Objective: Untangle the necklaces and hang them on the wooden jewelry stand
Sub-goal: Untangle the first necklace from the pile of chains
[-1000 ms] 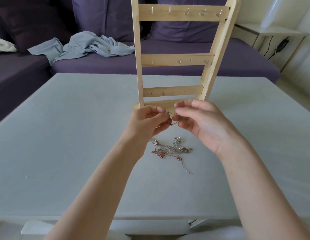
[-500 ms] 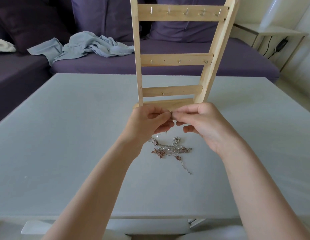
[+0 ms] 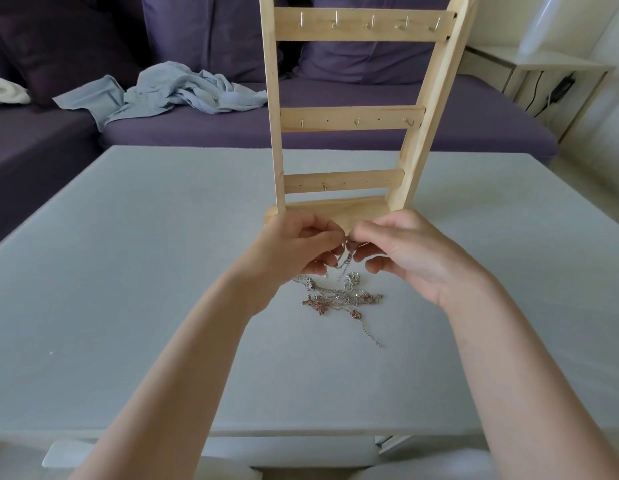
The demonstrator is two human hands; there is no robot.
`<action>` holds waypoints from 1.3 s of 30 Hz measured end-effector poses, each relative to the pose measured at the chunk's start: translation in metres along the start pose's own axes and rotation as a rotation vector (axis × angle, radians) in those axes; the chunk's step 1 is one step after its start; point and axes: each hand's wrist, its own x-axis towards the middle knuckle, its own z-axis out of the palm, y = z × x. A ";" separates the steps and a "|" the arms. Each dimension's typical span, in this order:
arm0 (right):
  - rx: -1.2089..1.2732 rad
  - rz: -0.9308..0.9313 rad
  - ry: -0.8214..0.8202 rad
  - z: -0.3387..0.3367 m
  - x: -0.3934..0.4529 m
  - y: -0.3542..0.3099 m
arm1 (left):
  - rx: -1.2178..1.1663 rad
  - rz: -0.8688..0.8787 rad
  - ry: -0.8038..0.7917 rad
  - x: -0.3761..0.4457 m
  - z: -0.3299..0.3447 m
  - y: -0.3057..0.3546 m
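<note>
Both hands dropped nearer necklaces [image 3: 339, 294] | left hand [image 3: 294, 251], right hand [image 3: 408, 254] fingers pinching chain [image 3: 346, 259]

The left hand [image 3: 294, 252] and the right hand [image 3: 410, 252] meet fingertip to fingertip above the table [image 3: 145, 271], pinching a chain end [image 3: 346, 259] between them. Just behind the hands, the wooden jewelry stand [image 3: 349, 119] stands upright on the table, its base touching the line of the knuckles in this view. Below and just nearer than the hands, the tangle of necklaces [image 3: 339, 297] lies on the table, between the two wrists, one loose strand trailing nearer, toward the right forearm. Well behind the hands, past the table's far edge, runs a sofa [image 3: 335, 133]. On its seat, behind and left of the left hand, lies a crumpled cloth [image 3: 169, 93]. Far behind and right of the right hand stands a side table [image 3: 543, 71].
</note>
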 end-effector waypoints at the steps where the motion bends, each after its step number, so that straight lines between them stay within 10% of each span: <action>1: 0.017 0.010 -0.013 0.000 0.000 0.000 | -0.009 -0.004 -0.009 0.000 -0.001 0.000; 27: 0.230 -0.015 -0.145 -0.004 -0.001 0.000 | -0.075 -0.042 -0.023 0.003 0.000 0.000; 39: -0.078 -0.016 0.044 -0.001 -0.001 0.001 | -0.006 -0.041 0.092 0.004 0.002 -0.003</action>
